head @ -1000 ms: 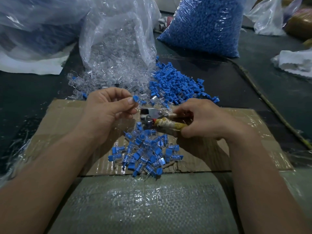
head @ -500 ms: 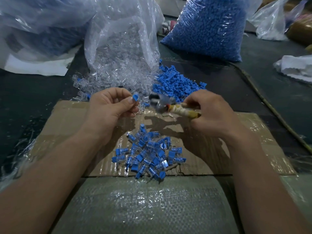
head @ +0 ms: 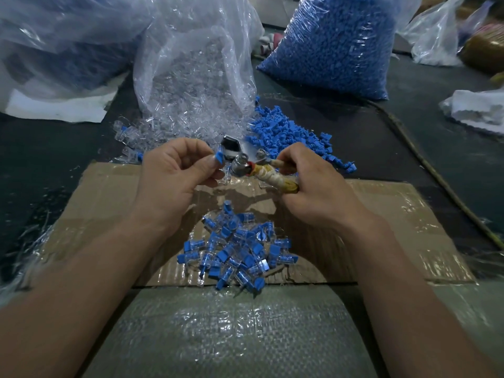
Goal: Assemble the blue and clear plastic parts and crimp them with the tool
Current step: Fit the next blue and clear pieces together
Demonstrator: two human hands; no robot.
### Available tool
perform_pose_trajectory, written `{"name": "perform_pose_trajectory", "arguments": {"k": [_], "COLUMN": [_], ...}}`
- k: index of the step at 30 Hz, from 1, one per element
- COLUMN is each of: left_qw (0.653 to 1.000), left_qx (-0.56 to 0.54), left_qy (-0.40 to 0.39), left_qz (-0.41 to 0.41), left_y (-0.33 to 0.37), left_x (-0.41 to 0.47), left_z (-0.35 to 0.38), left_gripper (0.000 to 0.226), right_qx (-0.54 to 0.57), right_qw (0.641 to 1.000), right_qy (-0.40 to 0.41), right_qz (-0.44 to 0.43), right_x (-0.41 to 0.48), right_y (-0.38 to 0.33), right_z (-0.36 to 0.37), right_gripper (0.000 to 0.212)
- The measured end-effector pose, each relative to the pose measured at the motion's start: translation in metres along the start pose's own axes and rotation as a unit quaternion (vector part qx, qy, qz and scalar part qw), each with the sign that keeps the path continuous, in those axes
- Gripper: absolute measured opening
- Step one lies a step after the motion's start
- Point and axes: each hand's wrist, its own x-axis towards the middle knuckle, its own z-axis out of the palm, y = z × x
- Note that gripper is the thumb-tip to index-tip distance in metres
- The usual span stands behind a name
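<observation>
We pinch the blue part [head: 219,157] between thumb and forefinger of the left hand [head: 174,184], beyond the finished pile [head: 234,252]. Our right hand [head: 316,186] clamps the handles of the crimp tool [head: 245,165], also beyond the pile. The tool's long axis runs sideways, with its head just beside the part. In our judgement, the left hand is the one to close that gap.

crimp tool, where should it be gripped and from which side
Grip the crimp tool by its wrapped handles, coming from the right. They stick out that way, while the metal head points left toward the blue part pinched in the left hand. The right hand holds it there now.
</observation>
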Motion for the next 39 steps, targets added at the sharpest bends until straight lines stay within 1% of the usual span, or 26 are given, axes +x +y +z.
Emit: {"name": "perform_pose_trajectory", "arguments": {"k": [6, 9, 13, 20, 23, 26, 35, 39], "left_qw": [1.0, 1.0, 0.998, 0.997, 0.995, 0.993, 0.99, 0.989], "left_qx": [0.007, 0.018, 0.057, 0.072, 0.086, 0.097, 0.115, 0.119], "left_qy": [0.002, 0.001, 0.01, 0.0, 0.001, 0.012, 0.023, 0.025], "left_qz": [-0.001, 0.004, 0.016, 0.023, 0.041, 0.061, 0.078, 0.079], "left_y": [0.002, 0.002, 0.0, 0.001, 0.001, 0.001, 0.003, 0.003], "left_x": [-0.001, -0.002, -0.001, -0.002, -0.003, -0.003, -0.005, -0.005], "left_z": [0.001, 0.0, 0.0, 0.0, 0.0, 0.0, 0.0, -0.001], "left_gripper": [0.011, 0.007, 0.019, 0.02, 0.021, 0.025, 0.03, 0.03], "right_qx": [0.004, 0.004, 0.003, -0.021, -0.044, -0.054, -0.037, -0.051], "right_qw": [1.0, 1.0, 1.0, 1.0, 0.999, 0.998, 0.999, 0.999], "right_qy": [-0.003, -0.005, -0.013, -0.02, -0.014, -0.003, -0.004, 0.006], "right_qz": [-0.001, 0.0, -0.004, -0.011, -0.019, -0.018, -0.013, -0.016], "right_x": [0.001, 0.001, 0.0, -0.001, 0.0, 0.0, -0.001, -0.001], "right_y": [0.001, 0.001, 0.0, -0.002, -0.005, -0.008, -0.014, -0.015], "right_z": [0.001, 0.001, 0.002, 0.0, -0.001, 0.0, -0.001, 0.0], "right_gripper": [0.032, 0.032, 0.031, 0.029, 0.028, 0.032, 0.025, 0.02]}}
